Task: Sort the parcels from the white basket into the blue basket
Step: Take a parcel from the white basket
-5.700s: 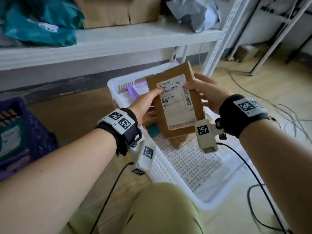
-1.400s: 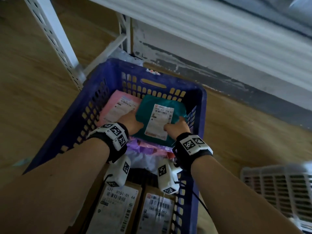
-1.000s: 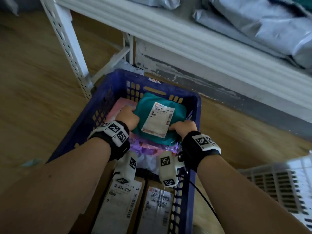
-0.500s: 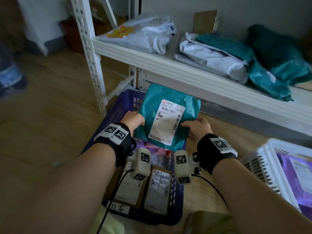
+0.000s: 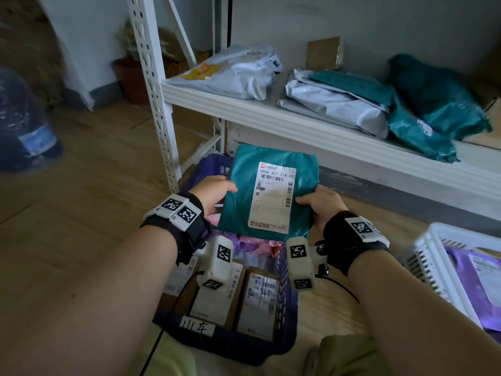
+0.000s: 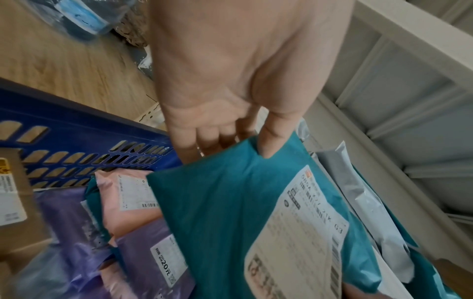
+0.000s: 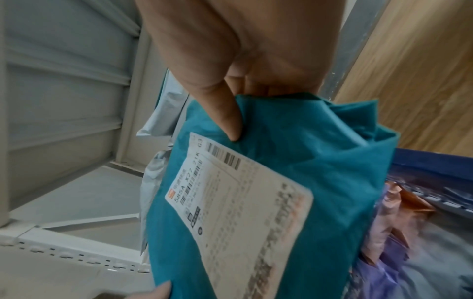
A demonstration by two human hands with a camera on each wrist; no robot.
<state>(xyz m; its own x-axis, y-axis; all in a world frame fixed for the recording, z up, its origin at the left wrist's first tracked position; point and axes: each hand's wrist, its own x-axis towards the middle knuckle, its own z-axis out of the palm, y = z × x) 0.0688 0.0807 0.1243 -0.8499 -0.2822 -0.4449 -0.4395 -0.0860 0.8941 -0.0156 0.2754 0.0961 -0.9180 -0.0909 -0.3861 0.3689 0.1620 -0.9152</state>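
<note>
- Two hands hold one teal parcel (image 5: 244, 207) up above the far end of the blue basket (image 5: 283, 270), its white shipping label (image 5: 273, 196) turned toward the head camera
- left hand (image 5: 214, 192) grips the parcel's left edge: thumb on the front face, fingers (image 6: 184, 145) curled behind it, as the left wrist view shows
- right hand (image 5: 322, 203) grips the right edge, thumb tip pressed on the label's right margin, fingers tucked behind the teal plastic; the right wrist view shows the thumb denting the bag just above the barcode
- blue basket stands on the wooden floor (image 5: 89, 191) in front of the white shelf (image 5: 271, 115); at its near end two brown cardboard parcels (image 5: 260, 297) stand side by side, labels up, and a handwritten tag sits on the near wall
- under the lifted parcel lie a pink mailer (image 6: 128, 194) and purple mailers (image 6: 143, 252), against the basket's left wall
- white basket (image 5: 431, 256) sits at the right edge of the floor, well apart, with a purple parcel (image 5: 471, 275) inside
- on the shelf lie grey-white mailers (image 5: 333, 104) and teal bags (image 5: 439, 104)
- a large water bottle (image 5: 24, 123) stands at the left
</note>
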